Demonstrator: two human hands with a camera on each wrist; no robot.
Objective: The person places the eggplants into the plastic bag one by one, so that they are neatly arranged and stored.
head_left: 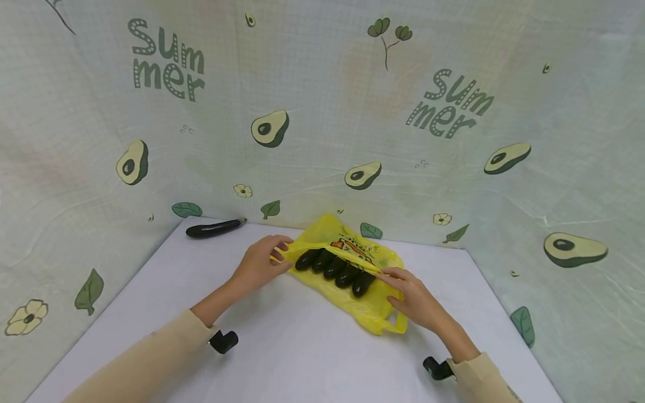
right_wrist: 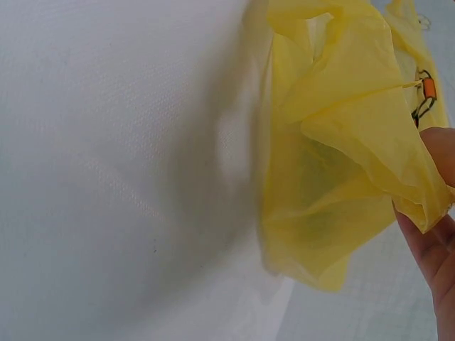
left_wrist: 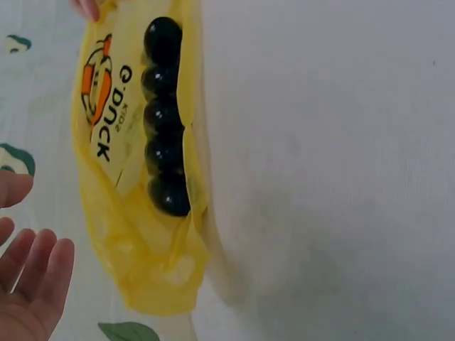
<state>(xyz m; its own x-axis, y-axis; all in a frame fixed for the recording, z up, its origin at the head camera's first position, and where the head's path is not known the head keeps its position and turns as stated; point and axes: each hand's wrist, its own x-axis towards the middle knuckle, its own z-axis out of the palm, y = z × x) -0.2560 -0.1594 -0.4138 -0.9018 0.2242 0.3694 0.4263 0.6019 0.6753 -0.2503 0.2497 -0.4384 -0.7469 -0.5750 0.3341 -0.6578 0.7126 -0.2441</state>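
Note:
A yellow plastic bag (head_left: 330, 288) lies across the table's far middle, its mouth spread toward me. Inside it several dark eggplants (left_wrist: 163, 117) are lined up side by side, their rounded ends showing. My right hand (head_left: 415, 299) pinches the bag's edge at the right end between thumb and fingers, as the right wrist view shows. At the bag's left end is my left hand (head_left: 259, 260), fingers apart and loosely bent. In the left wrist view a gap shows between those fingers (left_wrist: 53, 277) and the bag, with nothing held.
One more eggplant (head_left: 214, 228) lies at the table's back left corner, outside the bag. The white-covered table (head_left: 302, 358) meets a hanging cloth (head_left: 312, 84) printed with avocados and leaves at the back and sides.

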